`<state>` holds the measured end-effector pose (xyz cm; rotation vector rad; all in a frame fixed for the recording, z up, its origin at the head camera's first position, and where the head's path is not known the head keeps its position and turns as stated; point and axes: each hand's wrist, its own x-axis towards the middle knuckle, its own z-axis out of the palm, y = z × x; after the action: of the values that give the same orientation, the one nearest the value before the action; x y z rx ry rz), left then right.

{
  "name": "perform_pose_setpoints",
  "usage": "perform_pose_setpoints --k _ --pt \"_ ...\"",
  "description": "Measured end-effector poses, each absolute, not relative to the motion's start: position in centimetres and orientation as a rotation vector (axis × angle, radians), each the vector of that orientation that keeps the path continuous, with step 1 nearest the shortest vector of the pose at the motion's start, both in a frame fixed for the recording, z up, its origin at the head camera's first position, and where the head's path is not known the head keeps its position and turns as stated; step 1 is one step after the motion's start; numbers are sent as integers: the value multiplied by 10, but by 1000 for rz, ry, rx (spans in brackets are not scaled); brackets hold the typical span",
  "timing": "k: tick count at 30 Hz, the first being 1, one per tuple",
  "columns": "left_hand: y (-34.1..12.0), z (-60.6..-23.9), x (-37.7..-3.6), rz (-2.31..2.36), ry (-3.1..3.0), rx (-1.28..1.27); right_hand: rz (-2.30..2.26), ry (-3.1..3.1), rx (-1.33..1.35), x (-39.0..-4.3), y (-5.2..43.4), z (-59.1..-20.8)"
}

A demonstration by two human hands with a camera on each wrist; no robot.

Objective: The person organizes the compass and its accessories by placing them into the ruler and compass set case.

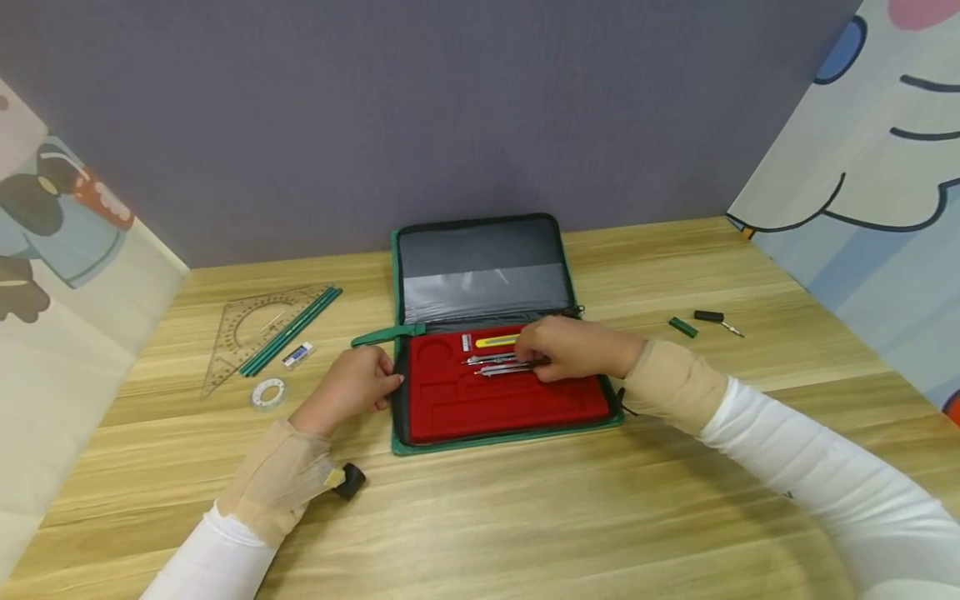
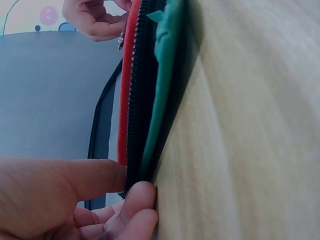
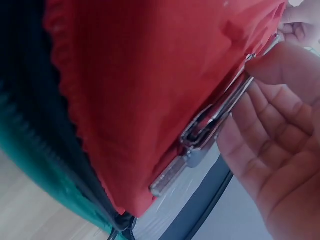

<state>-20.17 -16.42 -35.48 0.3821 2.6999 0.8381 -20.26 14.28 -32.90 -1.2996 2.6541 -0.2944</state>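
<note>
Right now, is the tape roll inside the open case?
No, the tape roll lies on the wooden table, to the left of the open case.

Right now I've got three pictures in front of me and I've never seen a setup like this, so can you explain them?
There's no machine here: a person works with bare hands, wearing three cameras. The wide picture comes from the head; the two close ones come from the left and right wrists.

On the wooden table lies an open zip case with a red tray. To its left are a clear triangle, green pencils, an eraser and a white ring. To its right are two small dark pieces.

The left hand pinches the case's edge; the right hand holds a metal instrument.
</note>
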Motion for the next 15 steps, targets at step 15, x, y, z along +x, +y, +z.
perform_pose_setpoints --k 15 --pt "-164 -355 -203 843 2693 368 -295 2613 -1259 -207 133 -330"
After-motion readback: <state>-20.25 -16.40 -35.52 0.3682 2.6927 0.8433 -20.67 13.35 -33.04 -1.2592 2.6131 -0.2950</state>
